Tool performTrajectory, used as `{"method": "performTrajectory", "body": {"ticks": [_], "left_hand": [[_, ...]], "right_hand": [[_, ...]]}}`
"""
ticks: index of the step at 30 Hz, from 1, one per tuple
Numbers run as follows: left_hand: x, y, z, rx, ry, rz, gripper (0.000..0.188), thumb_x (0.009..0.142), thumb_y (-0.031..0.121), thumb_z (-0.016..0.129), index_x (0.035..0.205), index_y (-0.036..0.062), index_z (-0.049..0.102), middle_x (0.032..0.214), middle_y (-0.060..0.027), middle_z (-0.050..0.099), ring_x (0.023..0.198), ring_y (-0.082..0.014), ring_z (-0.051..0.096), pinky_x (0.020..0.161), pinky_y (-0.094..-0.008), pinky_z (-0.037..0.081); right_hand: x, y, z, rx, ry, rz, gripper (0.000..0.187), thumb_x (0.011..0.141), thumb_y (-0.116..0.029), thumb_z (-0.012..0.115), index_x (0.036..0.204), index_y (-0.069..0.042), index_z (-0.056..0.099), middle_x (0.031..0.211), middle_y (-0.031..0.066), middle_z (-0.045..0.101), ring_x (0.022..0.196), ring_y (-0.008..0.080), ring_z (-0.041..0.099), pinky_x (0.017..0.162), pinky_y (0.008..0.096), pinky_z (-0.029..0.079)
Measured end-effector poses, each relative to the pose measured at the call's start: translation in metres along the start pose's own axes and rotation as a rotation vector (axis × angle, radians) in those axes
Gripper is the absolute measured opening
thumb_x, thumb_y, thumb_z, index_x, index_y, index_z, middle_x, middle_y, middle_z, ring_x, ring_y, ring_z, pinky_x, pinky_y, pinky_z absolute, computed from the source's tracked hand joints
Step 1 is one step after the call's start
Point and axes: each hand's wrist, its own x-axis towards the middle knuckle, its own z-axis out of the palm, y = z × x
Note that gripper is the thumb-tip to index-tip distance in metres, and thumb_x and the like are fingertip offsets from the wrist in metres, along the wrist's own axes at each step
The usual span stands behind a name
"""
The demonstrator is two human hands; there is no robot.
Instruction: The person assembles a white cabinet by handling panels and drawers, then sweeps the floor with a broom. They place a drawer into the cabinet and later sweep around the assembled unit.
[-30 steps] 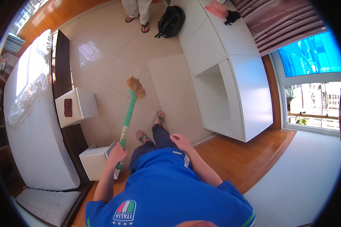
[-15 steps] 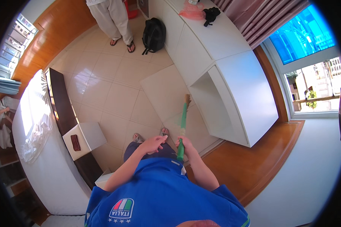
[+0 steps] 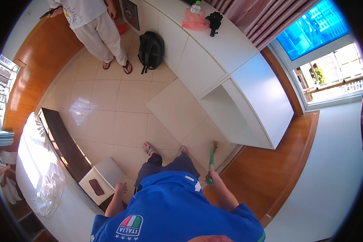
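Note:
My right hand (image 3: 213, 177) is closed round the green handle of a broom (image 3: 211, 159), held out at my right side. The broom's brown bristled end points away from me, over the floor tiles near the white cabinet; whether it touches them I cannot tell. My left hand (image 3: 121, 188) hangs at my left side with nothing in it, its fingers loosely bent and apart. Close to that hand stands a small white bedside table (image 3: 103, 179) with a dark red-brown case (image 3: 96, 187) on its top.
A long white cabinet (image 3: 250, 101) with an open compartment runs along the right. On it lie a pink plastic bag (image 3: 195, 21), a bottle and a black item. A black backpack (image 3: 151, 50) leans against it. Another person (image 3: 99, 34) stands ahead. The bed (image 3: 38, 161) lies left.
My left hand has dropped from before my waist out to the left. The broom, still in my right hand, has swung to the right and nearer. More of the other person shows.

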Motion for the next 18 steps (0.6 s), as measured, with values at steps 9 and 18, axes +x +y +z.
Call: {"method": "performTrajectory", "body": {"ticks": [9, 18], "left_hand": [[-0.023, 0.120, -0.075, -0.206, 0.042, 0.344, 0.049, 0.100, 0.043, 0.063, 0.125, 0.0014, 0.064, 0.104, -0.0081, 0.073, 0.085, -0.0170, 0.071, 0.068, -0.0322, 0.057], [-0.029, 0.174, -0.071, -0.075, 0.007, 0.412, 0.039, 0.100, 0.037, 0.063, 0.122, 0.0039, 0.065, 0.105, -0.0086, 0.073, 0.087, -0.0182, 0.072, 0.069, -0.0319, 0.057]], "right_hand": [[0.065, -0.025, 0.261, -0.029, -0.216, -0.211, 0.015, 0.098, -0.019, 0.052, 0.092, -0.005, 0.056, 0.066, 0.0115, 0.060, 0.053, 0.0265, 0.059, 0.050, 0.0438, 0.050], [0.006, -0.102, 0.351, -0.212, -0.540, -0.346, 0.021, 0.095, -0.014, 0.058, 0.113, -0.006, 0.049, 0.062, 0.0104, 0.057, 0.040, 0.0255, 0.054, 0.038, 0.0416, 0.044]]}}
